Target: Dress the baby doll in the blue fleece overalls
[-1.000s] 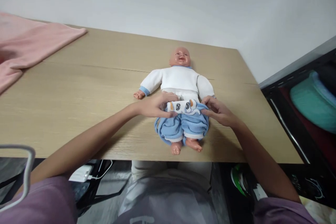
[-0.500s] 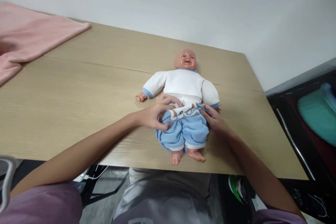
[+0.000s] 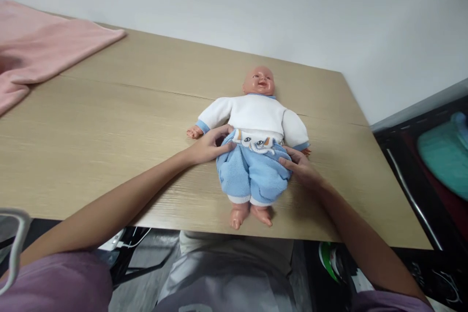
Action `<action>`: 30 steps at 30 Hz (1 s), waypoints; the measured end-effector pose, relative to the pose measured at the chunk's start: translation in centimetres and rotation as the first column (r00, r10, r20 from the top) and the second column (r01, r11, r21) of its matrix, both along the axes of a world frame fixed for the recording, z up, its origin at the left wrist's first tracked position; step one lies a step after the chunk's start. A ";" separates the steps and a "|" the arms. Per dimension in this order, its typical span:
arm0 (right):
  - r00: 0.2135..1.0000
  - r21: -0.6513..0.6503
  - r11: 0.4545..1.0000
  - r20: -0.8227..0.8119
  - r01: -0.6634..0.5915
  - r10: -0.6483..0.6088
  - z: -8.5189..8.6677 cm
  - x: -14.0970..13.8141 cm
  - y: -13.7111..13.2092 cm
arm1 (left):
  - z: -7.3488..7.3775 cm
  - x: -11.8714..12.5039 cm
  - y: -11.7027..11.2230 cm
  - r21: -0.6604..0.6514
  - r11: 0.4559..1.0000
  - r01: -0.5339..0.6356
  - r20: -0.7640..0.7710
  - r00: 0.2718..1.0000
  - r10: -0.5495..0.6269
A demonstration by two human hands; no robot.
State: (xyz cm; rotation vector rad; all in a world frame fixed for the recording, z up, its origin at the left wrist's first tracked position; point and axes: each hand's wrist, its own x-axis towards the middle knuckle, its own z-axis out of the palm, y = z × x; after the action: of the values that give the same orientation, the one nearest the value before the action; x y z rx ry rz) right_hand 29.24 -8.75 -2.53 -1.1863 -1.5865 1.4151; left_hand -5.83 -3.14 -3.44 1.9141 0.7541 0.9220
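A baby doll [image 3: 256, 112] lies on its back on the wooden table, head toward the wall and bare feet toward me. It wears a white top with blue cuffs and light-blue pants [image 3: 236, 168] with a white printed waistband. My left hand [image 3: 210, 145] grips the pants at the waist on the left side, thumb in front, some fingertips hidden behind the cloth. On the opposite side my right hand [image 3: 300, 165] pinches the pants at the hip, its fingers partly tucked behind the doll's side. The waistband reaches the hem of the top.
A pink blanket [image 3: 62, 46] lies at the table's [image 3: 127, 107] far left. To the right, past the table edge, stands a teal basin [image 3: 448, 156] on a dark rack. A white wall rises behind. A white curved bar [image 3: 16, 248] is at lower left.
The pants' waistband, folded over before, now lies flatter and higher, with its printed eyes showing. My left hand has moved up toward the waist; the doll's legs have shifted slightly left.
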 end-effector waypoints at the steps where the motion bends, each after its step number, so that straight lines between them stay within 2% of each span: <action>1: 0.999 0.112 0.993 0.026 0.037 -0.041 0.0 -0.2 -0.1 | -0.1 0.1 -0.2 0.092 0.995 -0.027 -0.035 0.999 0.030; 3: 0.992 0.280 0.953 0.023 0.114 -0.126 0.0 -0.6 -0.3 | -0.1 0.2 -0.5 0.235 0.970 -0.065 -0.067 0.994 0.083; 5: 0.980 0.318 0.928 -0.022 0.193 -0.197 0.0 -1.1 -0.4 | -0.1 0.4 -0.5 0.276 0.959 -0.066 -0.068 0.994 0.088; 9: 0.955 0.194 0.935 -0.074 0.297 -0.288 -0.2 -1.8 -0.2 | 0.2 0.7 -0.3 0.171 0.983 -0.059 -0.047 0.997 0.068; 14: 0.938 0.157 0.925 -0.097 0.345 -0.334 -0.7 -2.2 0.8 | 0.6 1.4 -1.1 -0.054 0.974 -0.219 -0.022 0.976 0.218; 18: 0.941 0.274 0.911 0.057 0.308 -0.335 -1.2 -1.3 0.7 | 0.3 1.5 -1.8 0.019 0.968 -0.252 -0.116 0.961 0.252; 21: 0.913 0.341 0.877 0.106 0.338 -0.393 -1.4 -0.5 0.2 | -0.1 1.3 -1.8 0.071 0.984 -0.163 -0.157 0.973 0.172; 22: 0.909 0.306 0.878 0.081 0.368 -0.409 -1.4 -0.3 0.1 | -0.2 1.2 -1.7 0.057 0.989 -0.136 -0.145 0.979 0.143; 24: 0.906 0.114 0.900 -0.018 0.421 -0.422 -1.4 -0.3 0.0 | -0.5 1.2 -1.4 -0.006 0.993 -0.120 -0.087 0.989 0.119; 26: 0.893 -0.102 0.902 -0.133 0.420 -0.431 -1.2 -0.6 0.1 | -0.8 1.3 -0.9 -0.087 0.984 -0.154 0.006 0.988 0.155; 27: 0.886 -0.160 0.901 -0.174 0.404 -0.429 -1.1 -0.7 0.2 | -0.9 1.4 -0.6 -0.125 0.977 -0.174 0.055 0.982 0.182; 30: 0.902 -0.164 0.927 -0.224 0.338 -0.369 -0.9 -1.0 1.0 | -0.9 1.6 0.2 -0.213 0.958 -0.191 0.161 0.960 0.227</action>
State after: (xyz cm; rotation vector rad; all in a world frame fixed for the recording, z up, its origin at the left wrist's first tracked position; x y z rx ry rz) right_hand 28.22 -7.79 -3.45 -1.2360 -1.0593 1.3697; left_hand -4.26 -2.93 -4.37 1.5746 0.9135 1.0964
